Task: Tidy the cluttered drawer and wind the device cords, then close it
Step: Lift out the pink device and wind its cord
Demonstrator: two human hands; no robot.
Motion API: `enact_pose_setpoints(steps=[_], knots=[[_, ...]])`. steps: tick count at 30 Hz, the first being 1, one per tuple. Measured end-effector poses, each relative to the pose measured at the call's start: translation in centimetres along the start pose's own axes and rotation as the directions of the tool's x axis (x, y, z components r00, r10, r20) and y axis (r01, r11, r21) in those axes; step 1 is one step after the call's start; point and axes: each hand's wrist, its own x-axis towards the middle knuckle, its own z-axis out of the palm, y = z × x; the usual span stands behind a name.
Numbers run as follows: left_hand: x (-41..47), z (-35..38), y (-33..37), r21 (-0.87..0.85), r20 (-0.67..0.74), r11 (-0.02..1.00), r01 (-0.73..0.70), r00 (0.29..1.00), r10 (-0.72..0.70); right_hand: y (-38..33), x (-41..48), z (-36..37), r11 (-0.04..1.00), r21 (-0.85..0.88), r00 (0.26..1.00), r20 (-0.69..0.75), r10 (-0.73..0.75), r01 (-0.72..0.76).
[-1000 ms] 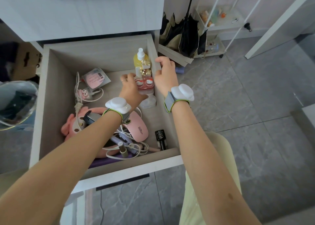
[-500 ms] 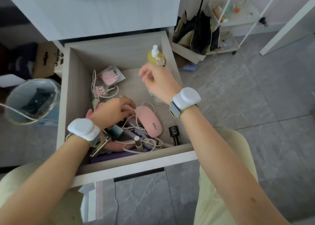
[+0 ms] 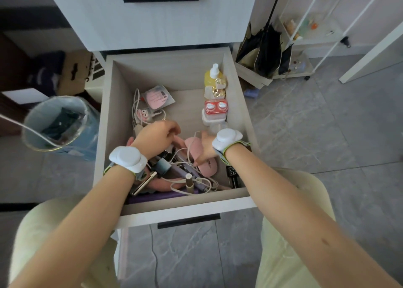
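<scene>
The open drawer (image 3: 236,104) holds a pile of tangled white cords (image 3: 197,182), a pink nail lamp (image 3: 208,167), a purple device (image 3: 185,172) and small bottles at its front. My left hand (image 3: 158,136) hovers over the pile's left side with fingers curled; what they hold is hidden. My right hand (image 3: 207,149) reaches down onto the pink nail lamp, fingertips touching it and the cords. A pink character charger (image 3: 144,115) with its white cord lies at the left. A pink packet (image 3: 158,99) lies behind it.
Along the right wall stand a yellow spray bottle (image 3: 212,76), a gold-capped bottle (image 3: 220,89), a red-and-white case (image 3: 216,107) and a clear container. A black bottle (image 3: 232,175) lies front right. A lined bin (image 3: 58,124) stands left, a white cart (image 3: 305,34) right.
My right hand dropped from above the drawer's middle down onto the pink lamp. My left hand shifted slightly right over the pile. The row along the right wall is uncovered again.
</scene>
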Motion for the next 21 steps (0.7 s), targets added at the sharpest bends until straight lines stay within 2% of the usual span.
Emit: enact_pose_setpoints(steps=[3, 5, 7, 9, 11, 16, 19, 21], knots=[[-0.1, 0.3, 0.3, 0.019, 0.054, 1.000, -0.023, 0.998, 0.022, 0.0, 0.6, 0.5, 0.997, 0.080, 0.999, -0.041, -0.001, 0.004], [-0.2, 0.5, 0.8, 0.052, 0.073, 0.998, -0.022, 0.997, 0.018, 0.0, 0.7, 0.4, 0.998, 0.064, 1.000, -0.029, -0.003, 0.005], [-0.2, 0.9, 1.2, 0.058, 0.062, 0.998, -0.025, 0.998, 0.021, -0.4, 0.3, 0.1, 0.991, 0.123, 0.999, -0.021, -0.042, 0.045], [0.0, 1.4, 1.5, -0.045, 0.007, 0.999, -0.028, 1.000, 0.029, -0.7, -0.1, -0.3, 0.975, 0.186, 0.991, -0.071, -0.113, 0.124], [0.1, 1.8, 1.8, -0.227, -0.052, 0.973, -0.026, 0.999, 0.015, -1.1, -1.0, -0.9, 0.949, 0.232, 0.971, -0.152, -0.183, 0.215], [-0.2, 1.2, 2.7, -0.592, -0.108, 0.804, -0.049, 0.994, -0.019, -1.4, -3.9, -3.0, 0.884, 0.261, 0.893, -0.345, -0.290, 0.388], [0.0, 0.6, 2.5, -0.729, -0.186, 0.679, -0.090, 0.980, -0.070, -1.1, -4.4, -3.7, 0.848, 0.288, 0.836, -0.474, -0.276, 0.444], [0.1, 0.4, 2.4, -0.762, -0.241, 0.637, -0.118, 0.964, -0.110, -1.0, -4.2, -3.8, 0.837, 0.321, 0.823, -0.517, -0.236, 0.443]])
